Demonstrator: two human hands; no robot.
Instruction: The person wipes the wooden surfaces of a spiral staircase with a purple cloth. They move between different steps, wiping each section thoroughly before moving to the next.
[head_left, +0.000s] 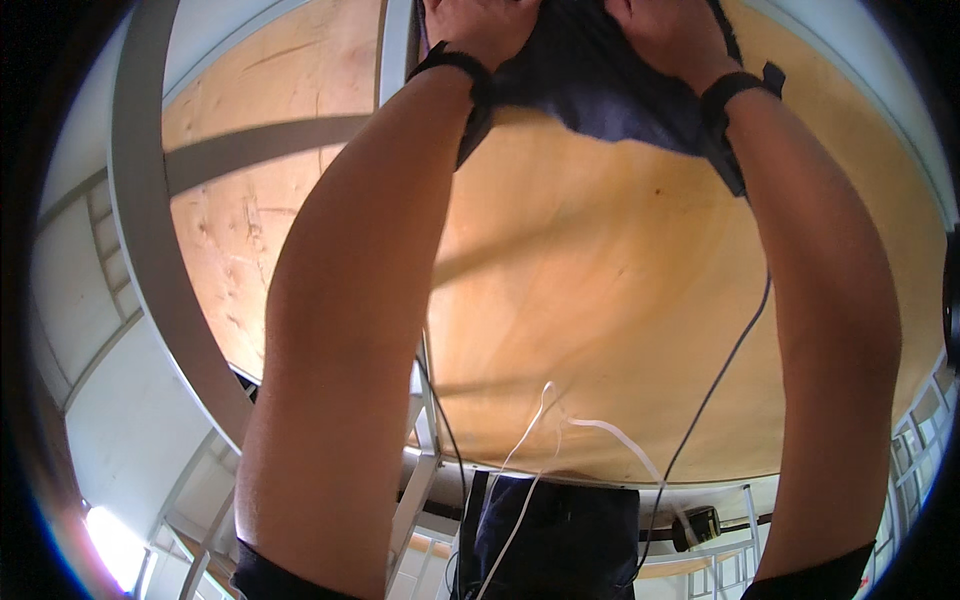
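Both forearms reach to the top of the head view, each with a black strap around the wrist. My left hand lies at the top edge, on the left side of a dark cloth; its fingertips are cut off by the frame. On the cloth's right side is my right hand, its fingers also mostly out of frame. Whether either hand grips the cloth cannot be told. The cloth lies over a light plywood board.
A grey metal frame bar curves along the left. White drawstrings or cords and a dark cable hang near my body. Dark clothing shows at the bottom, and metal frames stand at the right.
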